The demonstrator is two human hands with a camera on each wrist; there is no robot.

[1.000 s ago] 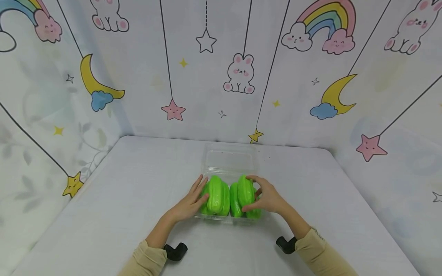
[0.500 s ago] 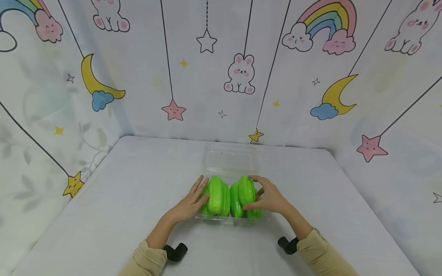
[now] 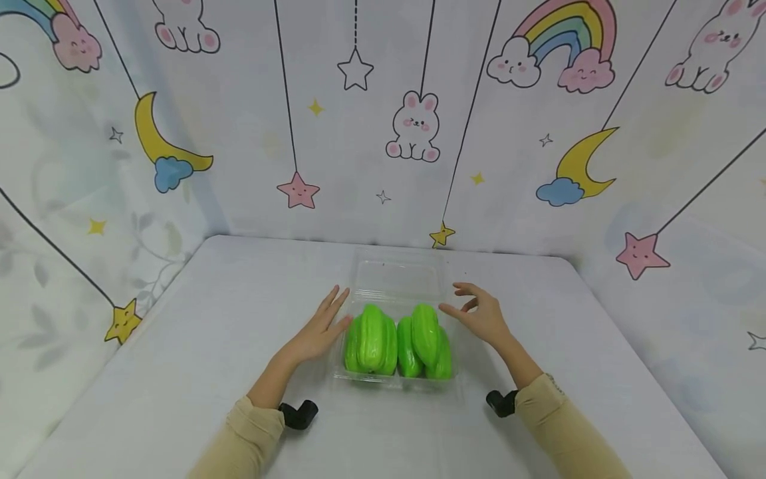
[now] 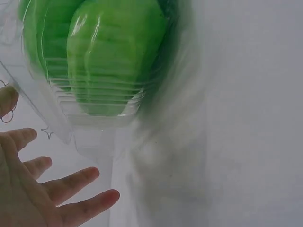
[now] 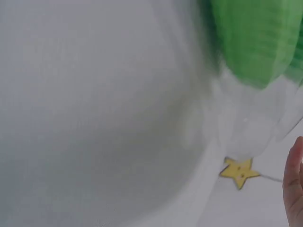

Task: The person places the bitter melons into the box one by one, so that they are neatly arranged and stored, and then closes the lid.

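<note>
A clear plastic clamshell box [image 3: 374, 379] lies open on the table with its lid [image 3: 397, 274] folded back toward the wall. Inside sit several glossy bright green, ridged fruit-shaped pieces [image 3: 373, 339], in a left and a right group. One green piece [image 3: 425, 336] leans on top of the right group. My left hand [image 3: 314, 336], fingers spread and straight, is beside the box's left wall; the left wrist view shows its fingers [image 4: 90, 205] holding nothing. Past the box's right rear corner hovers my right hand [image 3: 483, 316], thumb and fingers apart with nothing between them.
The table [image 3: 269, 279] is covered in white cloth and meets a printed fabric wall [image 3: 347, 133] at its back edge. Black angled wrist-camera mounts [image 3: 299, 414] show at both sleeves. A yellow printed star [image 5: 239, 172] appears in the right wrist view.
My right hand has let go of the upper right green piece and moved back and right, off it. My left hand has drawn away leftward from the green pieces. The pieces stay in the box.
</note>
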